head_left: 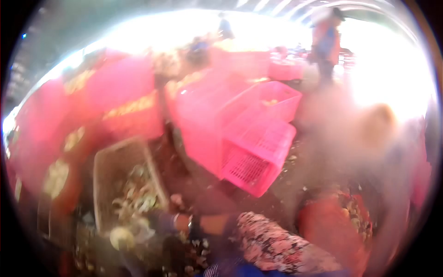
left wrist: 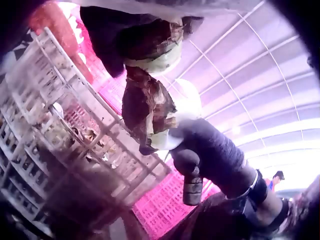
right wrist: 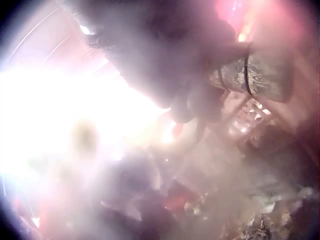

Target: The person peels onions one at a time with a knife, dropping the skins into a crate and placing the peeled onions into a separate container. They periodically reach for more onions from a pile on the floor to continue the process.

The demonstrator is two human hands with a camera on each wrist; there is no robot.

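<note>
In the head view a pale round bulb, like a peeled onion, is held low in front of a crate. My gloved left hand fills the top of the left wrist view, its fingers wrapped in torn brown and pale-green material. They curl against the pale bulb. From the other side comes my right hand, in a dark purple glove, right beside the bulb. It grips a short banded handle, which also shows as a mottled handle in the hazy right wrist view. The tool's working end is hidden.
A whitish crate with pale scraps stands just beyond the hands. Pink crates are stacked further ahead, several with pale contents. At lower right is a red container with scraps beside it. A person stands at the back right.
</note>
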